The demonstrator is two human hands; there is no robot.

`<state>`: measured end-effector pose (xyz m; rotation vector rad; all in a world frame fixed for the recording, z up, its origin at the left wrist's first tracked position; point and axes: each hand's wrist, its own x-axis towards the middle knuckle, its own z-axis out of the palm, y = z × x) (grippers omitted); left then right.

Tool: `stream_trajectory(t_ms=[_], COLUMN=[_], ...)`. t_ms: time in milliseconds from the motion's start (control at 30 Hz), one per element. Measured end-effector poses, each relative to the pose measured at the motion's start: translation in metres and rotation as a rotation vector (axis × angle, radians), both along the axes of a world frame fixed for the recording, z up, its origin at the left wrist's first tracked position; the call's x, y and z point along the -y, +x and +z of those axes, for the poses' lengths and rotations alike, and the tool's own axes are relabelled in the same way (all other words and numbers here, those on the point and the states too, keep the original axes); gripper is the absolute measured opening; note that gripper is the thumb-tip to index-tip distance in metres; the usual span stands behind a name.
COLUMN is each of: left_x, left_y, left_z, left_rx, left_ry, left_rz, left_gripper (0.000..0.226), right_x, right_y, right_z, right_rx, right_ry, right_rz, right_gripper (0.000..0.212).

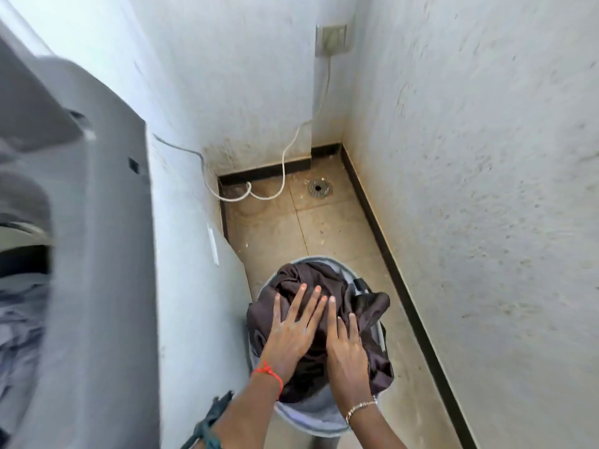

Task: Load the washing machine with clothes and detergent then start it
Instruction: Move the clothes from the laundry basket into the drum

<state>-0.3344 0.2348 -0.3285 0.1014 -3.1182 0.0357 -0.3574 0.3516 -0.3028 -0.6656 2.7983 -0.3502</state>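
Both my hands, left (293, 332) and right (345, 343), are lying flat and unclenched on brown cloth (311, 283) heaped in the basket (311, 419) beside the washer (107, 254), gripping nothing.

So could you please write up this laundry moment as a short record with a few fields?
setting: narrow corner, tiled floor, floor drain
washing machine: at left, drum opening shows some fabric inside
laundry basket: on the floor beside the machine
dark brown garment: piled in the basket, draping over its rim
left hand: flat on the garment, fingers spread
right hand: flat on the garment
cable: runs from the wall socket to the floor
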Motion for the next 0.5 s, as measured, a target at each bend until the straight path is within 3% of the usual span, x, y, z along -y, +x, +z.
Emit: stream_trajectory(t_ms=[233,400,500], left_x=[0.000,0.011,0.032], left_y=[0.000,0.022,0.042], left_z=[0.156,0.259,0.325], left_rx=[-0.180,-0.331,-0.466], left_ry=[0.014,0.016,0.067], left_rz=[-0.050,-0.024,-0.002], left_gripper=[0.059,0.061,0.066], right_x=[0.015,0.036,0.054], right_y=[0.024,0.037,0.050], right_z=[0.141,0.248,0.311], right_rx=[-0.154,-0.291,-0.422], right_ry=[-0.187,-0.377,-0.570], right_rz=[-0.027,-0.047,-0.005], right_gripper=[0.084,0.084,0.098])
